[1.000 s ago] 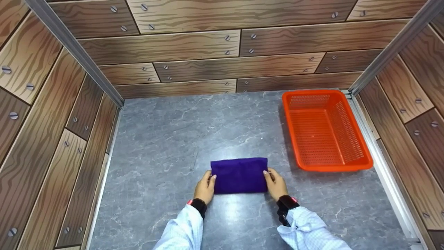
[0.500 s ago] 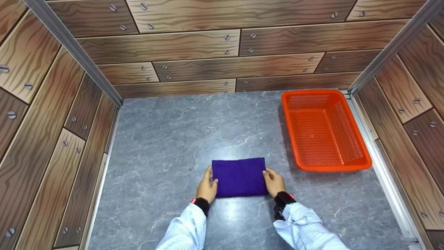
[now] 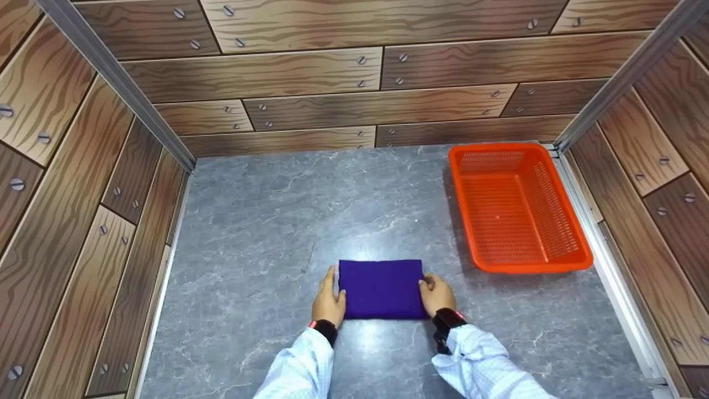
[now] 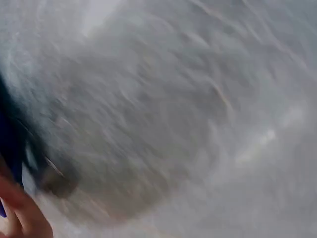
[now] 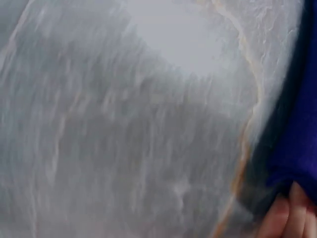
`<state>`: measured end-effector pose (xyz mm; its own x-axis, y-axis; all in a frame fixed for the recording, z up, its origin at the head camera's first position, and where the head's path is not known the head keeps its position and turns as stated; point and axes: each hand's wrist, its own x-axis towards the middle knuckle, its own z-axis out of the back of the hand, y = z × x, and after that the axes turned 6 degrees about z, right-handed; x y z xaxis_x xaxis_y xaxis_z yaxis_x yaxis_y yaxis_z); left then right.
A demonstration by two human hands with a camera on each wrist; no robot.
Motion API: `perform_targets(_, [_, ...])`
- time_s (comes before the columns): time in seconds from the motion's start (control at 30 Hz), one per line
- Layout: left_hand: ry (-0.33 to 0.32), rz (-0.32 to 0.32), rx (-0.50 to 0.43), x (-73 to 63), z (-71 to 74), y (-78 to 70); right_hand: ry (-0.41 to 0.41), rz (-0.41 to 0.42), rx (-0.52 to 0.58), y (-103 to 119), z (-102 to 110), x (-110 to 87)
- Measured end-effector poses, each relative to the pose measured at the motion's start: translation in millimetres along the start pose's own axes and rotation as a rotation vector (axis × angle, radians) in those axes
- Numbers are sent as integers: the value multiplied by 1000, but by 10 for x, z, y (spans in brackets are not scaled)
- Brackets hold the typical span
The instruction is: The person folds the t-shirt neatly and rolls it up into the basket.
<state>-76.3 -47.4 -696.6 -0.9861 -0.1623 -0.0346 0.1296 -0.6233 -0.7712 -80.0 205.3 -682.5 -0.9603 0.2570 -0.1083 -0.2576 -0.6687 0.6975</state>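
A purple folded cloth lies flat as a neat rectangle, low in the middle of the head view. My left hand holds its left edge, the thumb on the fabric and the fingers stretched along that side. On the right edge, my right hand pinches the cloth, thumb uppermost. In the right wrist view, fingers sit at the lower edge of the purple fabric. Only a sliver of the cloth shows in the left wrist view, above the left hand.
An orange plastic basket with perforated sides stands at the right, near the wall. The grey marble-patterned surface is bounded by wood-print walls at the back and both sides.
The cloth has shifted slightly toward the person and lies straighter, its far edge now level. Both hands have moved with it, holding its two sides. The basket stays put.
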Motion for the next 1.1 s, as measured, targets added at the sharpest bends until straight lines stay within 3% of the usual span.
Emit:
perform_targets(0.1, [-70, -118, 120, -7, 2, -15, -75, 118, -65, 8, -31, 5])
perform_targets(0.17, [-64, -202, 205, -9, -9, -26, -114, 252, -125, 21, -66, 1])
perform_targets(0.3, [41, -313, 334, -20, -71, -34, -73, 509, -278, 33, -155, -55])
perform_targets(0.4, [109, -346, 381, -24, -122, -30, 11, 610, -369, 14, -224, -113])
perform_targets(0.57, [168, -353, 431, -12, -167, -9, 65, 679, -432, -76, -306, -170])
perform_targets(0.83, [197, -367, 525, 25, -195, 61, -5, 765, -451, -241, -390, -148])
perform_targets(1.1, [202, -341, 593, 6, -274, 137, -43, 763, -471, -368, -415, -155])
